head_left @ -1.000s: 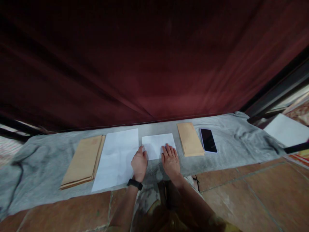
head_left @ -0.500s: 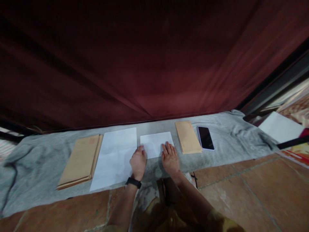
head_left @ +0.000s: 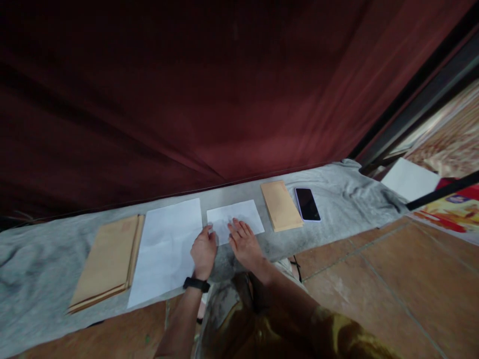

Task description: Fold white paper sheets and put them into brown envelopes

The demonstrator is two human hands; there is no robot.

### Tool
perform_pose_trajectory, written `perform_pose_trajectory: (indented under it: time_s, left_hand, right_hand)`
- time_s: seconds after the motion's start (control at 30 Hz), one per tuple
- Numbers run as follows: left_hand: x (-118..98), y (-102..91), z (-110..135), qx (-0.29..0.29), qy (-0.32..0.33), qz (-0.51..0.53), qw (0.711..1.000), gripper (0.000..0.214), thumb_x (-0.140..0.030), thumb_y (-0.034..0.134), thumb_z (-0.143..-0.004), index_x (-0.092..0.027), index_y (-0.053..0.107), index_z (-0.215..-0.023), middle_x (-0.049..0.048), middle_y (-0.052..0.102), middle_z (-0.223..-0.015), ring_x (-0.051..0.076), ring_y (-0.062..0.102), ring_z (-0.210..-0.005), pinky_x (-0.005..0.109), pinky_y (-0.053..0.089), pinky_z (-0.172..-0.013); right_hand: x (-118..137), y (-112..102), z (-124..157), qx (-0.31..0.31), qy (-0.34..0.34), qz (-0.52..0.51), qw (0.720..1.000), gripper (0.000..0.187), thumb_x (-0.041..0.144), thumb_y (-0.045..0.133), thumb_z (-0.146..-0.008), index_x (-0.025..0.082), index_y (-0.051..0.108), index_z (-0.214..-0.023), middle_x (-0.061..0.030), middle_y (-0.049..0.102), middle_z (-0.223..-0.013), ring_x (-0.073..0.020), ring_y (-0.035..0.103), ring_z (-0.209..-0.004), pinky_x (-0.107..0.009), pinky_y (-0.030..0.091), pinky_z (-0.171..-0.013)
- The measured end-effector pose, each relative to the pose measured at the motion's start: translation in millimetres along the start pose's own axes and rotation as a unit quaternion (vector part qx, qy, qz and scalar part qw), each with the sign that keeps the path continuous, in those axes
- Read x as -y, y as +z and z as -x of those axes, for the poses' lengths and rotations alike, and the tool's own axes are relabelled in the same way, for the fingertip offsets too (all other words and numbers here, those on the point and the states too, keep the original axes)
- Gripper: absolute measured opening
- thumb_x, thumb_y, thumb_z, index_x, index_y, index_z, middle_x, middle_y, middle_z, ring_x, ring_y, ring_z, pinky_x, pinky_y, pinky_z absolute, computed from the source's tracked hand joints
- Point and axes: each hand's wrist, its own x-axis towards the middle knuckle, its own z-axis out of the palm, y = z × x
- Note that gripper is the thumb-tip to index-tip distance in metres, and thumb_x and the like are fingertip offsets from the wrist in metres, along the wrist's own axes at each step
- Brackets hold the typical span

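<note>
Since half a second earlier, the right hand (head_left: 246, 247) had slid inward over the small white paper (head_left: 245, 212), from its right side to past its middle, closer to the left hand (head_left: 204, 253), which had kept to the near left corner. The view had swung a little too.

The right hand's fingers lay flat and almost straight on the paper, palm off its near edge, gripping nothing. The left hand was loosely curled at the corner; whether it pinched the paper I could not tell.

Good smoothing, I judged, needed the whole paper held still first, since soft cloth could let it drift; then a light anchor at the corner, and even pressure from the right fingertips, sweeping rather than jabbing.

Behind, the dark red curtain (head_left: 224, 109) hung in broad slanting folds. Brownish-orange tiles (head_left: 359, 289) with pale joints made the floor. The grey cloth (head_left: 348, 197) looked plush, rumpled toward both ends. The large white sheet (head_left: 170, 239) was faintly rippled, and just beside it the big brown envelopes (head_left: 107, 259) sat slightly askew, matte and oblong. Right of the paper lay a neater pile of small brown envelopes (head_left: 281, 205), then a glossy black phone (head_left: 307, 204) with rounded corners and a pale purple rim. Smallest was the black wristband (head_left: 196, 284).
</note>
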Motion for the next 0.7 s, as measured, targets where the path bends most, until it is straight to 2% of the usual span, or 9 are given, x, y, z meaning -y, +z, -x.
perform_pose_trajectory:
  time_s: [0.07, 0.17, 0.37, 0.53, 0.6, 0.7]
  left_hand:
    - [0, -0.6, -1, 0.004, -0.004, 0.01, 1.0, 0.04, -0.031, 0.046, -0.099, -0.023, 0.062, -0.135, 0.0134, 0.076, -0.113, 0.028, 0.073, -0.101, 0.035, 0.053, -0.083]
    - [0, -1.1, -1, 0.004, -0.006, 0.011, 1.0, 0.041, -0.031, 0.046, -0.099, -0.023, 0.061, -0.136, 0.0131, 0.076, -0.113, 0.027, 0.073, -0.1, 0.035, 0.053, -0.083]
    - [-4, -5.3, 1, 0.013, -0.013, 0.003, 1.0, 0.04, -0.031, 0.046, -0.099, -0.023, 0.062, -0.135, 0.0129, 0.077, -0.109, 0.027, 0.073, -0.097, 0.035, 0.053, -0.082]
    - [-4, -7.0, 1, 0.019, -0.018, 0.009, 1.0, 0.041, -0.031, 0.047, -0.098, -0.024, 0.061, -0.136, 0.0119, 0.077, -0.109, 0.027, 0.073, -0.099, 0.035, 0.053, -0.082]
    - [-4, -6.8, 1, 0.02, -0.019, 0.011, 1.0, 0.041, -0.031, 0.047, -0.098, -0.024, 0.061, -0.136, 0.0116, 0.077, -0.11, 0.027, 0.073, -0.099, 0.035, 0.053, -0.083]
    - [-3, -6.4, 2, 0.019, -0.017, 0.01, 1.0, 0.041, -0.032, 0.047, -0.098, -0.024, 0.061, -0.136, 0.0118, 0.077, -0.11, 0.027, 0.073, -0.099, 0.035, 0.053, -0.083]
  right_hand:
    - [5, 3, 5, 0.014, -0.019, -0.003, 1.0, 0.046, 0.036, 0.046, -0.105, 0.02, 0.051, -0.148, -0.0087, 0.043, -0.16, -0.0271, 0.041, -0.146, -0.046, 0.033, -0.12]
    - [3, 3, 16, 0.019, -0.001, 0.012, 1.0, 0.049, 0.04, 0.048, -0.104, 0.019, 0.051, -0.148, -0.0099, 0.044, -0.159, -0.0263, 0.041, -0.145, -0.046, 0.031, -0.121]
    - [-24, -10, 42, 0.0, 0.025, 0.049, 0.999, 0.052, 0.039, 0.045, -0.105, 0.018, 0.045, -0.153, -0.0094, 0.044, -0.159, -0.0246, 0.042, -0.145, -0.043, 0.031, -0.122]
    - [-36, -19, 60, -0.014, 0.052, 0.067, 0.996, 0.056, 0.039, 0.044, -0.104, 0.011, 0.043, -0.153, -0.0137, 0.044, -0.157, -0.0275, 0.043, -0.144, -0.046, 0.03, -0.122]
    - [-33, -22, 57, -0.008, 0.069, 0.068, 0.995, 0.055, 0.039, 0.042, -0.105, 0.008, 0.047, -0.15, -0.0159, 0.047, -0.155, -0.0286, 0.044, -0.144, -0.048, 0.028, -0.123]
    - [-22, -22, 33, 0.004, 0.081, 0.056, 0.995, 0.052, 0.037, 0.037, -0.107, 0.008, 0.051, -0.147, -0.0164, 0.049, -0.154, -0.0281, 0.043, -0.145, -0.047, 0.027, -0.123]
